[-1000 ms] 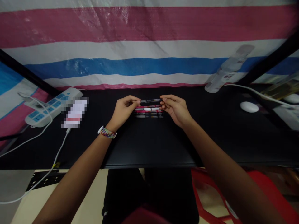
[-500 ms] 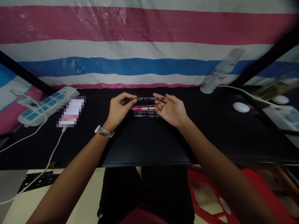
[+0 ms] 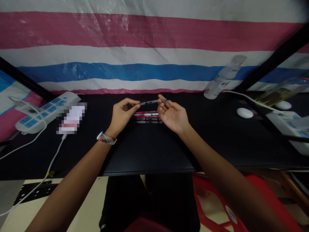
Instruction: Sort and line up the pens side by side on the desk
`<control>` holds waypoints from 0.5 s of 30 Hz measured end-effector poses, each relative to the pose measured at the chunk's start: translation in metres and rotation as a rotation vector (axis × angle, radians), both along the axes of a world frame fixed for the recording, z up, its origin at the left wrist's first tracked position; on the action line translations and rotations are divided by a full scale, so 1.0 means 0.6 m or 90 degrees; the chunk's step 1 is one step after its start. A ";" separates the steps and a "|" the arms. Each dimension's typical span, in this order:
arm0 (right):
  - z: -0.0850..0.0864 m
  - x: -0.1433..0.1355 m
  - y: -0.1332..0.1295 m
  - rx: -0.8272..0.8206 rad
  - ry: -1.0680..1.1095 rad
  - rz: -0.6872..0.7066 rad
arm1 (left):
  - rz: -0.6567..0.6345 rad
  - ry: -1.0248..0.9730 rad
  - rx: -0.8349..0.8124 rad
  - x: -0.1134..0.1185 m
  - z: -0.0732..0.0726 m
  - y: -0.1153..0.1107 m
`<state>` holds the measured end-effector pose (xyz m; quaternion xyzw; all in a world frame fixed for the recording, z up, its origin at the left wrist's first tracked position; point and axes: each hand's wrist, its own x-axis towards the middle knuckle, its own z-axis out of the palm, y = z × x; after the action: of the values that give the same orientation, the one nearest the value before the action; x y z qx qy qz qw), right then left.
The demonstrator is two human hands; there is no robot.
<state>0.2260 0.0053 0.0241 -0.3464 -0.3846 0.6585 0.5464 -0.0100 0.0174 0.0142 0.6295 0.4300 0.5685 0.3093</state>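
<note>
Pen [image 3: 151, 102] newly tilted in fingers [image 3: 136, 106]; bottle [image 3: 281, 91] holds yellowish liquid [image 3: 270, 97].

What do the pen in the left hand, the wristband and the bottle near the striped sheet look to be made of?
Pen: probably smooth plastic, judging by its grey, partly see-through-looking barrel; the dark parts are too small to settle.
Wristband: likely woven fabric, matte, from its fine multicoloured pattern.
Bottle: seemingly plastic, pale and translucent, with faint highlights; glass can't be ruled out.

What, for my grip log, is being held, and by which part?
A dark pen: the left hand pinches its left end; the right hand is at the other, grip unclear.
</note>
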 end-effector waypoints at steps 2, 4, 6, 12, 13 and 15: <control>-0.001 0.000 0.001 -0.013 0.010 -0.013 | -0.007 -0.001 -0.001 0.002 -0.001 -0.001; -0.003 0.000 0.002 -0.022 0.004 -0.028 | -0.005 0.000 -0.007 0.003 -0.001 -0.001; -0.004 -0.001 0.002 -0.018 -0.013 -0.038 | -0.002 0.000 -0.014 0.004 -0.002 -0.001; -0.002 0.000 0.002 -0.017 -0.018 -0.057 | -0.029 0.006 -0.020 0.003 -0.004 -0.001; -0.004 0.000 0.003 -0.021 -0.009 -0.062 | -0.033 0.004 -0.017 0.002 -0.004 -0.001; -0.010 -0.002 0.005 -0.021 0.016 -0.067 | -0.039 -0.004 -0.007 0.002 -0.004 -0.002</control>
<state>0.2249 0.0084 0.0182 -0.3671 -0.3480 0.6394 0.5790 -0.0086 0.0160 0.0117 0.6385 0.4127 0.5587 0.3314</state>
